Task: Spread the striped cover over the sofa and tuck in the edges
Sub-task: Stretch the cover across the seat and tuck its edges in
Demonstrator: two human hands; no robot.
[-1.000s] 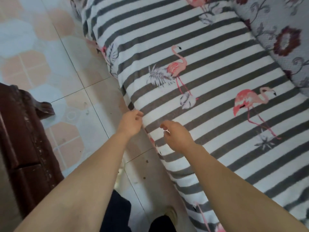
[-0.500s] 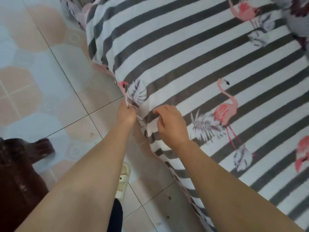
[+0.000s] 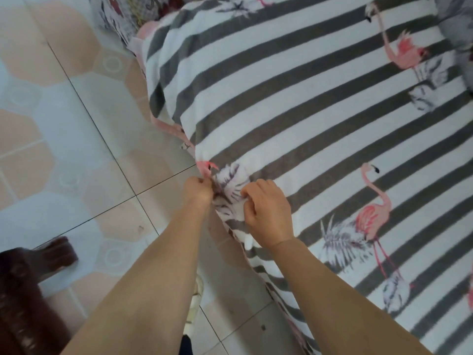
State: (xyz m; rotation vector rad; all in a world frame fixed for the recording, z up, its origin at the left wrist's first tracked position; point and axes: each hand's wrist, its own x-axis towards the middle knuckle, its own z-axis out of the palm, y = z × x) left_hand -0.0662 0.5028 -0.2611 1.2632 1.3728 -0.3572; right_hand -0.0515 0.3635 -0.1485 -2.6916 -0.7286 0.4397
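The striped cover (image 3: 294, 103), grey and white with pink flamingos and leaf prints, lies over the sofa seat and hangs down its front edge. My left hand (image 3: 198, 192) pinches the hanging edge of the cover at the sofa's front, fingers curled. My right hand (image 3: 267, 212) sits just to its right on top of the seat edge, fingers curled into a bunched fold of the cover. The fabric between my two hands is gathered and wrinkled.
A tiled floor (image 3: 76, 139) runs along the left. A dark carved wooden furniture piece (image 3: 28, 290) stands at the bottom left. A floral grey cushion (image 3: 458, 26) lies at the top right, and patterned fabric (image 3: 120, 14) at the top. My slipper (image 3: 195, 303) shows below my arms.
Both hands moved along the sofa's front edge toward its far end, and the view followed. They went from touching the flat edge to gripping a bunched fold of the cover.
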